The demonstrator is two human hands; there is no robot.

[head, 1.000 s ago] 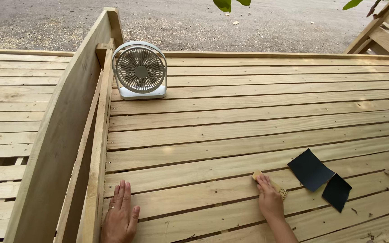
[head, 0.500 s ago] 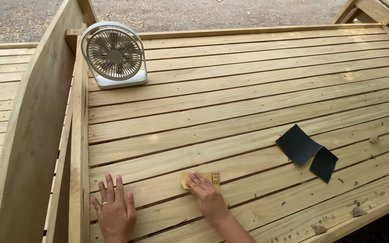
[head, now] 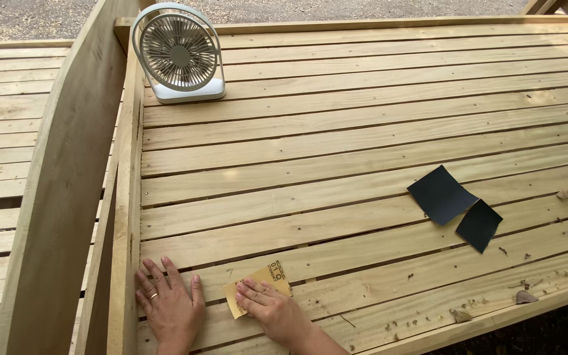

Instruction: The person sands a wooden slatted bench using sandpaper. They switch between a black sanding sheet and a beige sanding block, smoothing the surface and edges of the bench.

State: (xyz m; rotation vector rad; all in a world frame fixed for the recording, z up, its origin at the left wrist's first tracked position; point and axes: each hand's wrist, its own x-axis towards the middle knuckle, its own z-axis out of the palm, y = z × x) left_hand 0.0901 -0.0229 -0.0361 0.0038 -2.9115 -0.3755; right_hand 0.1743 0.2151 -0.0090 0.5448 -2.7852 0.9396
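The person kneels by a slatted wood deck made of pale planks. The right hand is pressing a small tan sheet of sandpaper flat on a plank near the front edge, w/ the fingers spread a bit & lying on top of the sheet, not curled round it. The left hand lies flat on the wood just beside it, fingers wide, holding nothing. It looks like it props the body up.

Two dark squares of sandpaper lie well apart on the right side, touching each other at a corner. Nobody is touching them. A small white fan stands upright at the far end, next to the tall side board.

How far along? Hard to say. The sanding seems to be going on at the near left corner. Bits of wood & crumbs lie on the front planks at the right. I'd guess most of the planks farther back are left to do, but smooth vs rough doesn't show from here.
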